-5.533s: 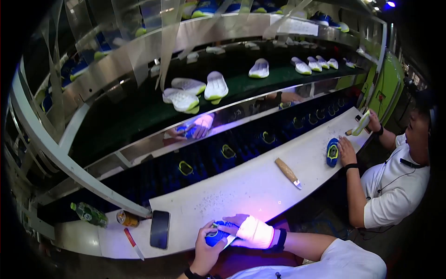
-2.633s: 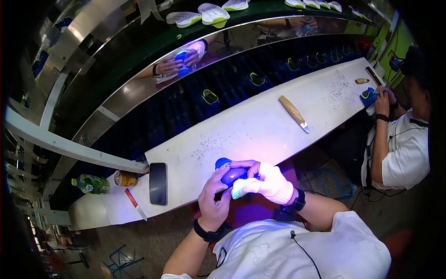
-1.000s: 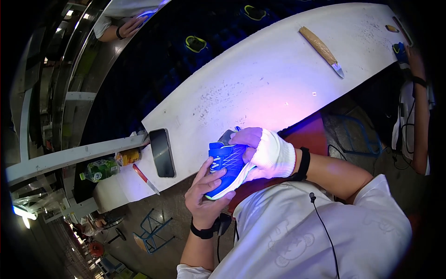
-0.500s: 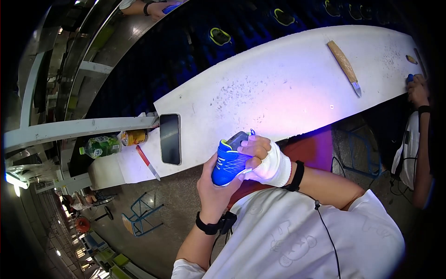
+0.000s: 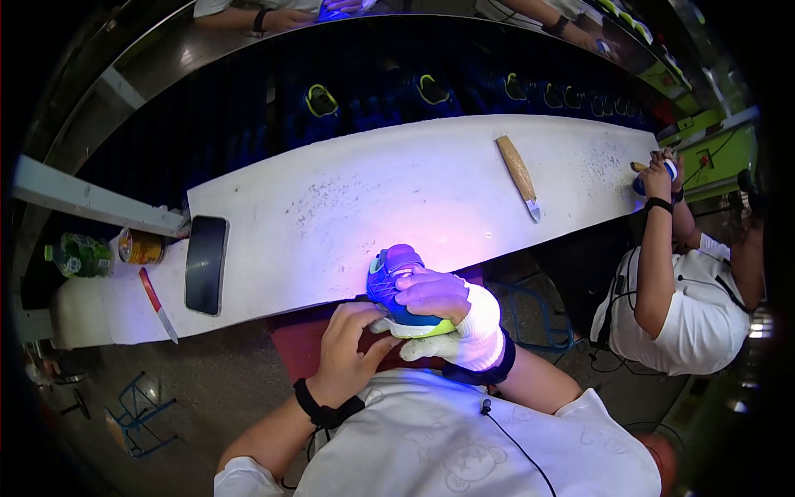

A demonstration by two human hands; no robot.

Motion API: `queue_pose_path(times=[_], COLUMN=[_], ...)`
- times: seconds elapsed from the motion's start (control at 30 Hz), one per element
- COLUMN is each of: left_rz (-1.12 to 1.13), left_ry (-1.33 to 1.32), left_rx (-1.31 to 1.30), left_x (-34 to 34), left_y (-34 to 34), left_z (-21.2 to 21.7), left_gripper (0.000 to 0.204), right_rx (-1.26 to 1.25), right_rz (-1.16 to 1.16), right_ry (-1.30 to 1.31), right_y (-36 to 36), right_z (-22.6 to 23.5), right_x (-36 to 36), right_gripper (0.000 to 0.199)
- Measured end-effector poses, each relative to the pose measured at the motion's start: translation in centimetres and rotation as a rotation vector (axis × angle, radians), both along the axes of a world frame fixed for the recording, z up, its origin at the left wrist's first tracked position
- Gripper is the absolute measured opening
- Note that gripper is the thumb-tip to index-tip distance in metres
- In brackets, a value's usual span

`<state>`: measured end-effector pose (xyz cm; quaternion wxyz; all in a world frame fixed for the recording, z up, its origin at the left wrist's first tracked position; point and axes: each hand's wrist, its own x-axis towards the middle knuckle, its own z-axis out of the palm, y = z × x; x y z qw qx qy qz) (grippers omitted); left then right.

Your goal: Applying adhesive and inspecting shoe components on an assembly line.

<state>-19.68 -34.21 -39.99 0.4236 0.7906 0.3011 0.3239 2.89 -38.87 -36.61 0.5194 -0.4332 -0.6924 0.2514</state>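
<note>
A small blue sneaker (image 5: 385,277) with a yellow-green and white sole is held just past the near edge of the white bench, under a bright purple light. My right hand (image 5: 439,302) wears a white glove with some bare fingers and is wrapped round the shoe, the gloved thumb beneath the sole. Close by the sole on the left is my bare left hand (image 5: 349,340), its fingers bent and thumb apart. Its fingertips are at the shoe's lower left; whether they touch it I cannot tell.
On the white bench (image 5: 281,248) lie a wooden-handled knife (image 5: 517,170), a dark phone (image 5: 206,265) and a red-handled knife (image 5: 157,302). A green bottle (image 5: 80,255) and an orange can (image 5: 141,246) stand left. Beyond runs a dark conveyor (image 5: 224,137) with shoes. A co-worker (image 5: 675,290) sits right.
The shoe has been turned, with its sole edge now toward me. My left hand has come off its toe and side, while my right hand still grips it. The whole view has swung right.
</note>
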Motion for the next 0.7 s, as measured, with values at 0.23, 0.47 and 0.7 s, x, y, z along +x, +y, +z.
queue_pose_path(times=[0.23,0.47,0.7], left_rz=[0.107,0.096,0.097], left_ry=[-0.255,-0.292,-0.006], left_rx=[0.057,-0.020,0.139], left_x=[3.4,4.1,5.5], left_y=[-0.1,1.7,3.2], left_z=[0.6,-0.8,0.8], left_gripper=[0.039,0.044,0.048], right_rx=[0.004,-0.062,0.001], right_rz=[-0.081,-0.066,-0.124], right_ry=[0.016,0.196,0.331], right_y=[0.1,0.2,-0.9], right_z=[-0.3,-1.3,-3.1], right_x=[-0.8,-0.4,2.6], right_gripper=[0.067,0.054,0.047])
